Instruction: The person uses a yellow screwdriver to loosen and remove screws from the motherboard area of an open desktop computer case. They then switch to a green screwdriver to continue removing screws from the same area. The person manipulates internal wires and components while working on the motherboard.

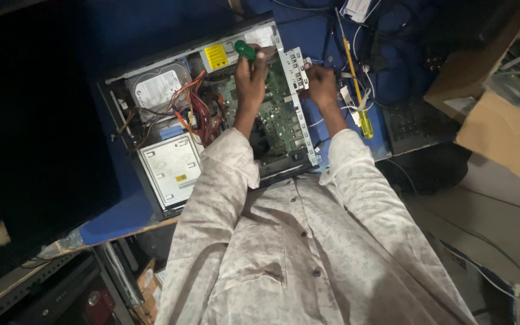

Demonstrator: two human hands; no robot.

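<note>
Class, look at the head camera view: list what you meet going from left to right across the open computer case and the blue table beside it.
Silver round-topped hard drive → bundle of red and orange wires → left hand gripping a green-handled screwdriver → right hand at the case's metal rear panel → yellow-handled screwdriver lying on the table.

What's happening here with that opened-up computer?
A person in a pale patterned shirt leans over an open desktop computer case lying on a blue table. The left hand grips a green-handled screwdriver above the green circuit board. The right hand rests at the case's perforated metal back panel. A silver hard drive, red and orange cables and a grey optical drive sit inside. A yellow-handled screwdriver lies nearby.
</note>
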